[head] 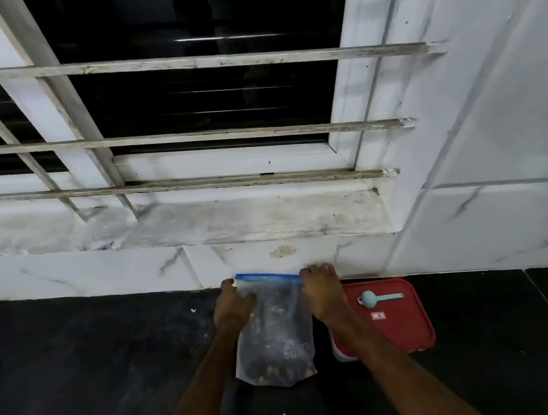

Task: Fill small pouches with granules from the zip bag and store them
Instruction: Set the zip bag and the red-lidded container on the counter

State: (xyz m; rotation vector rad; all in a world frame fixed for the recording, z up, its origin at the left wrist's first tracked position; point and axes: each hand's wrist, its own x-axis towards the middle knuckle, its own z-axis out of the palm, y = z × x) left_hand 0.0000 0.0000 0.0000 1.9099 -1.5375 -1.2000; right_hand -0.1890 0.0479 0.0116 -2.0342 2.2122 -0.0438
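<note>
Zip bag was upright over the dark table, near the white wall; whether its bottom touched the table was unclear. Left hand pinched its top left corner and right hand its top right corner, at the blue zip strip. Dark granules filled its lower part. Red lid lay just right of the bag, with a teal scoop on it.

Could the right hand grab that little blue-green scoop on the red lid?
Probably yes: the scoop lies uncovered on the red lid, just beside the right hand, which must first release the zip bag.
</note>
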